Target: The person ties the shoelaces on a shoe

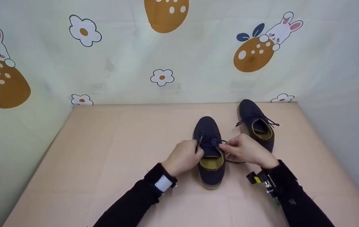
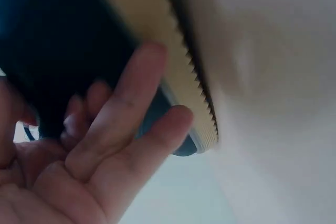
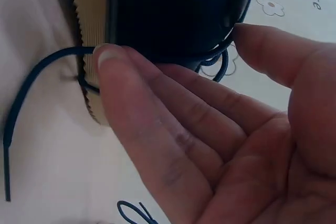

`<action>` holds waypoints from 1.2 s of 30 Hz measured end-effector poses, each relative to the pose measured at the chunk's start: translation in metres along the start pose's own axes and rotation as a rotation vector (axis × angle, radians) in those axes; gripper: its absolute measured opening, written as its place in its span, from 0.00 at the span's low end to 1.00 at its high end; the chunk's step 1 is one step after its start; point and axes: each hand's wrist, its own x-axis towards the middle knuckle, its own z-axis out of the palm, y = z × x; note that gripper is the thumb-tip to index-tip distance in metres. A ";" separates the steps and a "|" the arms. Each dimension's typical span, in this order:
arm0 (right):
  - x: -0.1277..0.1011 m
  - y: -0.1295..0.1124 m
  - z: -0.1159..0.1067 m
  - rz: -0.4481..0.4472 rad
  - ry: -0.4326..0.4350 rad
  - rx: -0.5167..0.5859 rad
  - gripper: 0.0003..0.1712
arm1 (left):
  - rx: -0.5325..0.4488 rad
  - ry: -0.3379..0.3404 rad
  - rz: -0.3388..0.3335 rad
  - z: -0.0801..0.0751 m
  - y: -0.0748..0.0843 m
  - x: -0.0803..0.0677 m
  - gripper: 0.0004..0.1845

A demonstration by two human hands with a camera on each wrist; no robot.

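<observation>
1. While both hands worked at its laces, the near shoe (image 1: 210, 151) stood on the tan table (image 1: 110, 151), toe pointing away from the person and heel toward them, a little right of the table's middle.
2. The left hand (image 1: 184, 156) lay against the shoe's left side, thumb and forefinger drawn together at the left lace (image 1: 200, 140) by the eyelets; in the left wrist view the other fingers (image 2: 126, 108) were loosely extended along the dark upper and the ribbed pale sole (image 2: 184, 77).
3. The right hand (image 1: 245, 149) sat at the shoe's right side, its fingertips pinching the right lace (image 1: 223, 143) just above the tongue.
4. From the right wrist view, that lace (image 3: 37, 77) ran out from under the forefinger (image 3: 113, 59) across the sole edge and trailed loose over the table; the thumb (image 3: 262, 45) pressed the lace against the dark upper, and the remaining fingers were only gently bent.
5. A second shoe (image 1: 256, 124) of the same dark blue stood just behind and to the right of the right hand, laces tied in a bow, toe also pointing away.
6. Behind the table hung a backdrop (image 1: 179, 56) printed with rabbits, flowers and brown eggs.
</observation>
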 end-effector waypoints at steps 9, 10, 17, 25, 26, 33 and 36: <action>0.002 0.002 0.001 -0.081 0.261 -0.232 0.13 | 0.171 0.074 0.053 -0.010 0.002 -0.004 0.11; 0.002 0.002 0.001 -0.091 0.279 -0.243 0.10 | 0.165 0.092 0.070 -0.011 0.002 -0.003 0.10; 0.005 0.004 0.006 -0.172 0.249 -0.299 0.03 | -0.031 0.190 0.239 -0.019 0.000 0.002 0.04; -0.001 -0.003 -0.009 -0.121 0.256 -0.106 0.03 | -0.473 0.219 0.162 -0.052 -0.006 0.004 0.12; -0.002 -0.004 -0.010 -0.118 0.257 -0.065 0.03 | -0.514 0.228 0.141 -0.055 -0.007 0.004 0.12; 0.001 -0.008 -0.007 -0.193 0.425 -0.013 0.00 | -0.679 0.270 0.135 -0.072 -0.005 0.002 0.12; 0.001 -0.008 -0.008 -0.240 0.513 -0.106 0.02 | -0.669 0.274 0.147 -0.075 -0.005 0.003 0.13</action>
